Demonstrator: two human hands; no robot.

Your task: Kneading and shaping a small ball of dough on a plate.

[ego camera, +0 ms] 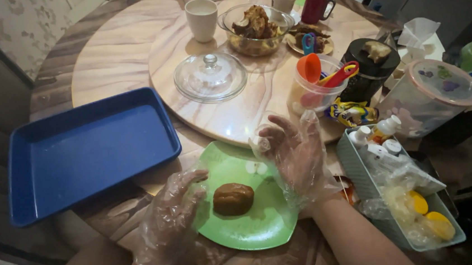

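Note:
A brown lump of dough (233, 198) lies on a green plate (255, 229) at the near edge of the round table. Both my hands wear loose clear plastic gloves. My left hand (170, 219) rests at the plate's left rim, fingers spread and pointing toward the dough, a little apart from it. Above the plate's right side hovers my right hand (297, 156), fingers apart and holding nothing.
An empty blue rectangular tray (89, 152) sits to the left. A glass lid (210, 77), a white cup (202, 19), a glass bowl of food (254, 30) and a red mug (316, 5) stand on the turntable. A basket of small bottles (398, 192) is at right.

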